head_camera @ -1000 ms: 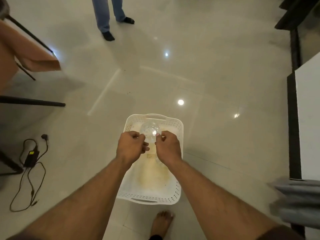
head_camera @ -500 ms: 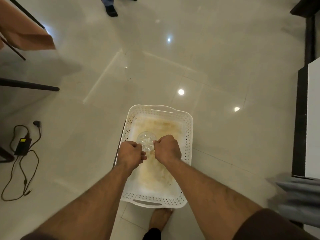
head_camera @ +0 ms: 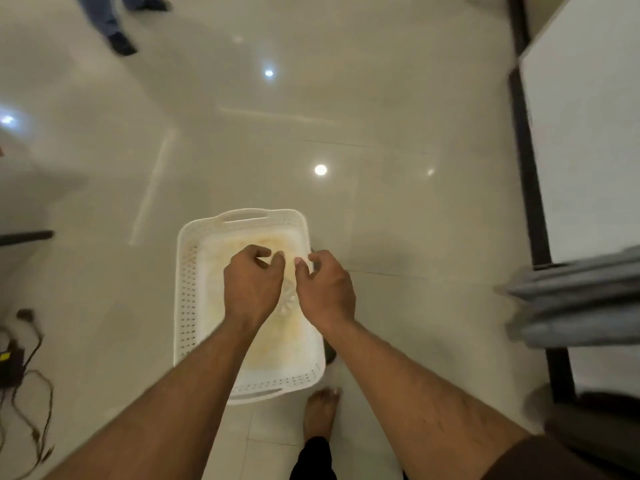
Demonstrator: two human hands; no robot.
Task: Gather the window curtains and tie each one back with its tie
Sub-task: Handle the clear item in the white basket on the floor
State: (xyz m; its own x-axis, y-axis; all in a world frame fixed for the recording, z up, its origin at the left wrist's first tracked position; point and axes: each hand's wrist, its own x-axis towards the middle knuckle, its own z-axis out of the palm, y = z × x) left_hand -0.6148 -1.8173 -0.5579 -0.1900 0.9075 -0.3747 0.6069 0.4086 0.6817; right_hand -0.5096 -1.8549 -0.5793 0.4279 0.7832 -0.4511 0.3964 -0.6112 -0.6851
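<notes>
Plenty of bare floor (head_camera: pixel 398 140) is sitting open ahead. The white basket (head_camera: pixel 185 289) is blocking things right below, a cable (head_camera: pixel 33 386) is trailing along the left edge, grey fabric (head_camera: pixel 581 299) is crowding the right.

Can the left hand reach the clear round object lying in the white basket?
Probably yes. The left hand hangs directly over the white basket, beside the clear round object, which shows between both hands. Nothing lies between them, and the basket top is open.
</notes>
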